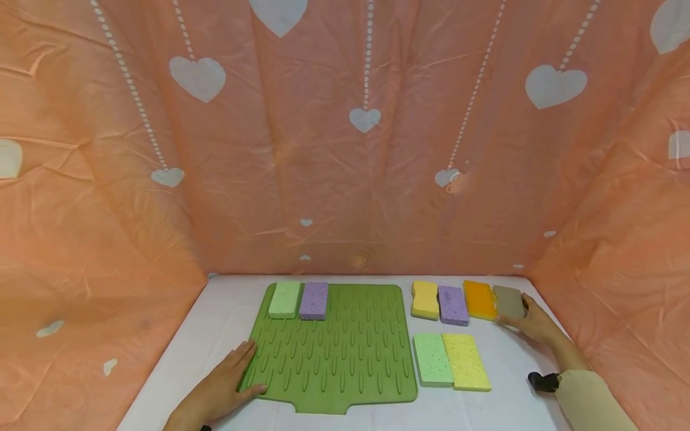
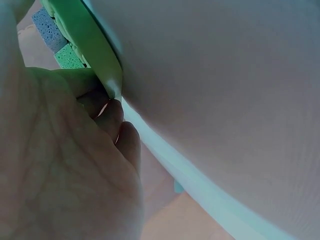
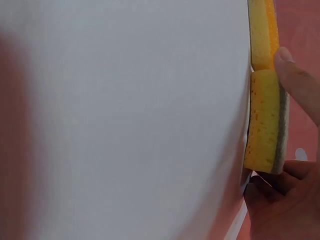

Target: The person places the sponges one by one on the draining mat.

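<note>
My left hand (image 1: 223, 383) lies at the front left corner of a green ridged mat (image 1: 334, 353), its fingers along the left edge and the thumb near the front edge. In the left wrist view the fingertips (image 2: 111, 112) touch the mat's rim (image 2: 100, 50). At the back right, my right hand (image 1: 536, 323) pinches a sponge with a grey top (image 1: 508, 302), thumb at one side and fingers at the other. Seen from the right wrist, this sponge (image 3: 264, 120) has a yellow porous body and sits on the white table.
On the mat's back left lie a light green sponge (image 1: 284, 299) and a purple sponge (image 1: 314, 300). Right of the mat are a notched yellow sponge (image 1: 425, 299), another purple sponge (image 1: 453, 305), an orange-topped sponge (image 1: 480, 299), a green sponge (image 1: 433, 359) and a flat yellow sponge (image 1: 466, 361).
</note>
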Demonstrator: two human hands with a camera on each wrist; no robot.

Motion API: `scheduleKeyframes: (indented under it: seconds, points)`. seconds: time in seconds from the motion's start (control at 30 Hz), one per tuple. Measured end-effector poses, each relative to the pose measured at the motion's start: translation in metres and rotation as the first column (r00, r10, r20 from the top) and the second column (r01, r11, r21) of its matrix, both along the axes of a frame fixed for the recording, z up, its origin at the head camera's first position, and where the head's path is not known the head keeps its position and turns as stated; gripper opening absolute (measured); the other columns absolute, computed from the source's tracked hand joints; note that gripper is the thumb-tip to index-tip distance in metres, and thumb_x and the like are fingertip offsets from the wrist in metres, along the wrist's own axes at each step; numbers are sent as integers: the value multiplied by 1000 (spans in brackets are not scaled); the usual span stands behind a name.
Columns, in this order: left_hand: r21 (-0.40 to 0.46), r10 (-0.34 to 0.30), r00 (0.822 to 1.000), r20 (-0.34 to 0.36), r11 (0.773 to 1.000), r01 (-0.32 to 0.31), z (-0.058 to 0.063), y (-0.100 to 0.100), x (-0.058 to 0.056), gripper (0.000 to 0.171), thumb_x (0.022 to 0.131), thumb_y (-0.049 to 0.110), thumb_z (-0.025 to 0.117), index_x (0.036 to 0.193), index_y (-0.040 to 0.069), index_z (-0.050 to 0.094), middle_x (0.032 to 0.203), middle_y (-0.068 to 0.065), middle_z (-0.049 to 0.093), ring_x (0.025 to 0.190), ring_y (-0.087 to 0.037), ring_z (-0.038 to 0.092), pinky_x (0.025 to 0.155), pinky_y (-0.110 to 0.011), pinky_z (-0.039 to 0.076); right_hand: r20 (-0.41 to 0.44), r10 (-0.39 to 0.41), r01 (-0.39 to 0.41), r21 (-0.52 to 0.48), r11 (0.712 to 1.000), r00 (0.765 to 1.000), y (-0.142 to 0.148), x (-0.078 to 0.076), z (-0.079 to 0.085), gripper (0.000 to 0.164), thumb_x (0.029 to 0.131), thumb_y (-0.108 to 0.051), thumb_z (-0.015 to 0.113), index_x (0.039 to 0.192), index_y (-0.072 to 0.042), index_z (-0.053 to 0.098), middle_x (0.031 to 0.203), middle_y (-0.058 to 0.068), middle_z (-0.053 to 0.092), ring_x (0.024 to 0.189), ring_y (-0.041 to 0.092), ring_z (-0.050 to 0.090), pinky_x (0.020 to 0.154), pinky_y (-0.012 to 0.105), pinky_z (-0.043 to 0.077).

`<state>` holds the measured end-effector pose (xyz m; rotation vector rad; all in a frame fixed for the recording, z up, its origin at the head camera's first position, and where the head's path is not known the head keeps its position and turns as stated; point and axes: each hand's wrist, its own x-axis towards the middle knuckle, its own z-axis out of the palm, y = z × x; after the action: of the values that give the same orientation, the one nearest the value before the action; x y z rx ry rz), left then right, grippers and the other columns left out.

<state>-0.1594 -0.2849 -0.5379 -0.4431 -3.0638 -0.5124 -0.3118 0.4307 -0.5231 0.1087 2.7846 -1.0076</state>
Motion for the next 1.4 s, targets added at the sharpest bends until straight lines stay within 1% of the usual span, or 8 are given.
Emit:
scheduleKeyframes:
  seconds: [0.2,0.43,0.67,0.87,0.97,1.13,1.27,1.4]
  points:
    - [-10,-3,1000,-26,1000,2,-1,0,-1,100,95,65,71,159,-7,44,166,-25,42,152,-48,41,120,-61,40,-14,-11,11,-8,1000,1000,0,0,-2,136,92,-59,80,157,23,-7,156,54,10,135,67,27,118,81,24]
    - [-6,-2,1000,-16,1000,2,0,0,0,101,95,65,72,159,-7,44,167,-26,41,153,-48,40,121,-61,39,-67,-6,5,-2,1000,998,0,4,-2,122,98,-47,78,156,27,1,150,55,23,129,64,38,116,77,32]
    - [0,-4,1000,-3,1000,4,0,0,1,101,95,65,72,160,-7,43,167,-26,41,153,-48,39,121,-62,39,-60,-35,35,-10,999,998,-2,9,0,121,98,-50,76,156,26,2,150,54,22,127,64,38,115,77,33]
    - [1,-3,1000,-1,1000,3,-1,0,1,101,95,65,72,160,-7,43,167,-26,40,153,-48,39,121,-62,38,-87,-50,49,-16,999,995,-3,12,0,119,99,-48,77,156,26,3,149,54,26,127,63,39,115,76,34]
    - [1,-2,1000,-3,1000,2,-1,0,1,101,95,66,72,159,-7,43,167,-26,41,153,-48,39,121,-62,39,-126,-58,56,-16,998,990,-5,15,2,118,99,-47,77,157,26,5,146,52,32,124,61,43,112,75,39]
    - [-1,-2,1000,-16,1000,2,1,0,1,100,96,65,71,158,-8,44,166,-26,41,152,-49,40,120,-62,39,-185,-80,69,-67,995,979,-10,20,9,110,99,-44,78,160,21,12,147,47,39,123,59,48,109,72,45]
    - [0,-3,1000,-14,1000,3,2,1,2,100,95,64,72,158,-9,45,166,-27,42,152,-49,40,120,-62,39,-197,-81,66,-83,994,977,-17,22,14,109,100,-43,77,161,20,12,150,47,36,125,58,47,108,71,45]
    - [4,-5,1000,-5,1000,5,3,2,1,100,95,64,73,158,-9,45,166,-27,41,152,-50,40,121,-63,39,-183,-75,60,-83,995,980,-25,22,19,111,101,-43,75,161,20,6,155,49,28,129,60,42,111,73,40]
